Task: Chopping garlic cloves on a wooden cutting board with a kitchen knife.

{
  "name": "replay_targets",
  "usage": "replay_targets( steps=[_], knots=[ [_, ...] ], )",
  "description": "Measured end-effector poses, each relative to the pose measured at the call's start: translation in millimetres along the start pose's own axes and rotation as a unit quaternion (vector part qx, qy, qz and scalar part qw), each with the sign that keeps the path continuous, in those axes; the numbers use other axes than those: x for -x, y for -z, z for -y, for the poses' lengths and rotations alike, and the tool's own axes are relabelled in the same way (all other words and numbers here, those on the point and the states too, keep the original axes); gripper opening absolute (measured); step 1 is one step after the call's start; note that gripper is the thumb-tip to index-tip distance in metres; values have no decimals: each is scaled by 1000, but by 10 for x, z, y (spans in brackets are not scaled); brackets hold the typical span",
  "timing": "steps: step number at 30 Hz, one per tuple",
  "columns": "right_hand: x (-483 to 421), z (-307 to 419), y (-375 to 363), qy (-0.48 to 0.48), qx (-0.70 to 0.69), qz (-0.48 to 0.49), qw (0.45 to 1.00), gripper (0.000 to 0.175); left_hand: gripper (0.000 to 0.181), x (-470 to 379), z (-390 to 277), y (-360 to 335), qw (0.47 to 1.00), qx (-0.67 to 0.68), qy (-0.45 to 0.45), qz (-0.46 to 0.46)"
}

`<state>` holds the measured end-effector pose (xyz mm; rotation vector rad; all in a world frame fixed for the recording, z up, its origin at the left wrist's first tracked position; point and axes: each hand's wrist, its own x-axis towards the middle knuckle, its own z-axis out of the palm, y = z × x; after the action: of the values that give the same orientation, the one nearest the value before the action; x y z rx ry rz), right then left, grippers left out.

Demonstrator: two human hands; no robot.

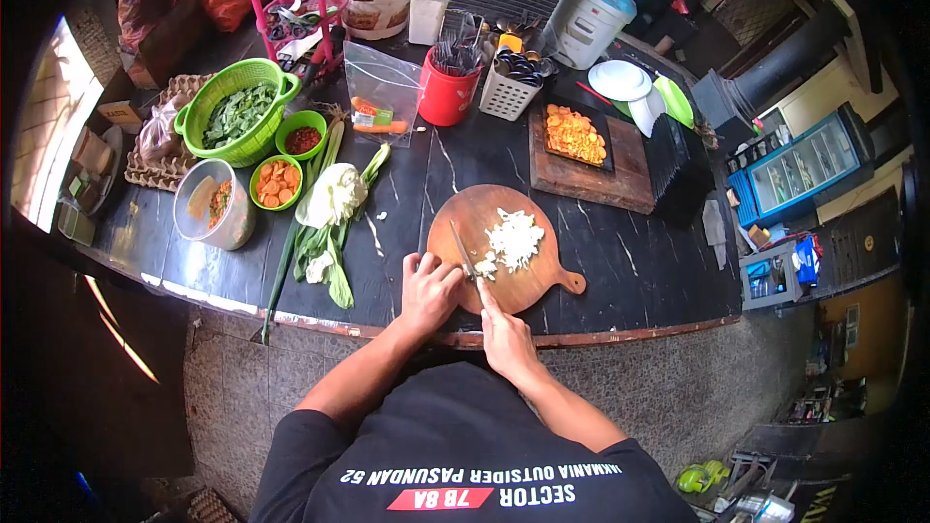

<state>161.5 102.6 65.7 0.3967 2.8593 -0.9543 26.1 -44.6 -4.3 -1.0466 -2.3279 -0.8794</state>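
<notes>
A round wooden cutting board with a short handle [527,289] lies near the front edge of the black table. My right hand [505,338] is closed around a kitchen knife [461,243], its index finger stretched along the top towards the blade. Under curled fingers, my left hand [430,292] rests at the board's left side, close by the blade; what its fingertips press on is hidden. Chopped white vegetable [514,240] is heaped right of the blade, with a few small pieces [485,267] beside the knife. Cauliflower-like white heads [334,196] and leafy greens [336,269] lie to the left.
Further left stand a green colander of cut leaves [240,116], a bowl of sliced carrots [277,184], a bowl of red pieces [303,139] and a clear plastic tub [214,207]. Behind are a red cutlery holder [449,91] and a zip bag [381,94]. A thick wooden board [632,174] stands right.
</notes>
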Motion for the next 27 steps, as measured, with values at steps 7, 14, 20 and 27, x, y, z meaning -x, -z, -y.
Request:
replay_targets(
  steps=[7, 14, 20, 27],
  knots=[
    [-123, 14, -12, -9, -7, -6, 1000, 62, 16, 2, -8, 1, 1000, -1, 1, -4],
    [41, -44, 14, 0, -51, -59, 997, 58, 16, -9, -35, 18, 1000, -4, 8, -25],
    [66, -51, -70, 9, -50, -37, 998, 59, 15, -25, -25, 24, 1000, 8, 5, -13],
    [-29, -23, -46, -14, -12, -11, 1000, 60, 16, -6, -7, 15, 1000, 6, 5, -4]
  ],
)
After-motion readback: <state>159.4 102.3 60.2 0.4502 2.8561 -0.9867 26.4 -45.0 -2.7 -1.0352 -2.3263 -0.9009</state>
